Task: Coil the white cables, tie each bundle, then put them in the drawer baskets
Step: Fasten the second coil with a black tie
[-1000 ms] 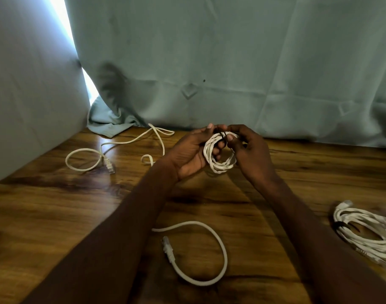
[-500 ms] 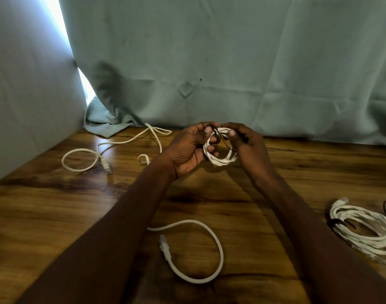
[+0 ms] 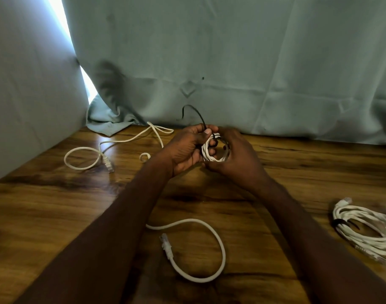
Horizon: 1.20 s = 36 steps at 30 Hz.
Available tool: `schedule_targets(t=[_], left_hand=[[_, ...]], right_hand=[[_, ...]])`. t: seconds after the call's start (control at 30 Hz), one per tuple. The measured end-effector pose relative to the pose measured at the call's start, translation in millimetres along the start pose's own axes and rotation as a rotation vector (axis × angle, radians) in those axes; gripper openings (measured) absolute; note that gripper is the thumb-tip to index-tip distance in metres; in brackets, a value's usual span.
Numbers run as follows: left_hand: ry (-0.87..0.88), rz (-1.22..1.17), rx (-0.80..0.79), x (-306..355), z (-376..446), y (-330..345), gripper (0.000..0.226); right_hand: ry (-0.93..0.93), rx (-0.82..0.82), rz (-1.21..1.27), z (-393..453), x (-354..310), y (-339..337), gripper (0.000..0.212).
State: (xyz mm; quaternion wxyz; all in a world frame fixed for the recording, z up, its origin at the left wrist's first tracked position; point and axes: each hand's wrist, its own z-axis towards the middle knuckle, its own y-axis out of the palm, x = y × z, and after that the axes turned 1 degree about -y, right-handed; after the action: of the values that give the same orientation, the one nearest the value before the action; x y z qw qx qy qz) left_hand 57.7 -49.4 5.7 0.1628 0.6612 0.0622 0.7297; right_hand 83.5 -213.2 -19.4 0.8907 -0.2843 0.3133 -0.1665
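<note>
While the left hand (image 3: 185,150) pinches the black tie (image 3: 195,113) between thumb and forefinger, its free end arching up above the fingertips, the right hand (image 3: 236,159) curls round the small white coil (image 3: 211,153) held between both palms above the wooden table (image 3: 56,207). Below the wrists lies a loose cable (image 3: 209,255); right of the right fingers, well apart, rests a tied bundle (image 3: 367,229); left of the left fingers, another loose cable (image 3: 86,156).
</note>
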Motion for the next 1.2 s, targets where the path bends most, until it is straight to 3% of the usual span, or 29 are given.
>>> schedule_targets(t=[0.23, 0.47, 0.8, 0.97, 1.1, 1.2], left_hand=[[0.006, -0.056, 0.0, -2, -1, 2, 0.016], [-0.016, -0.073, 0.102, -7, 3, 7, 0.015], [0.012, 0.146, 0.023, 4, -2, 9, 0.014], [0.062, 0.166, 0.135, 1, 4, 12, 0.016], [0.114, 0.478, 0.194, -9, 5, 9, 0.02], [0.168, 0.596, 0.177, -10, 3, 9, 0.019]], right_hand=[[0.012, 0.0, 0.0, 2, 2, 3, 0.088], [0.025, -0.031, 0.066, 0, 9, 8, 0.094], [-0.007, 0.045, 0.008, -1, 5, 5, 0.075], [-0.015, -0.032, 0.006, 1, 5, 6, 0.092], [0.162, -0.242, 0.273, 1, 5, 4, 0.105], [0.247, -0.217, 0.459, 5, 0, -6, 0.079]])
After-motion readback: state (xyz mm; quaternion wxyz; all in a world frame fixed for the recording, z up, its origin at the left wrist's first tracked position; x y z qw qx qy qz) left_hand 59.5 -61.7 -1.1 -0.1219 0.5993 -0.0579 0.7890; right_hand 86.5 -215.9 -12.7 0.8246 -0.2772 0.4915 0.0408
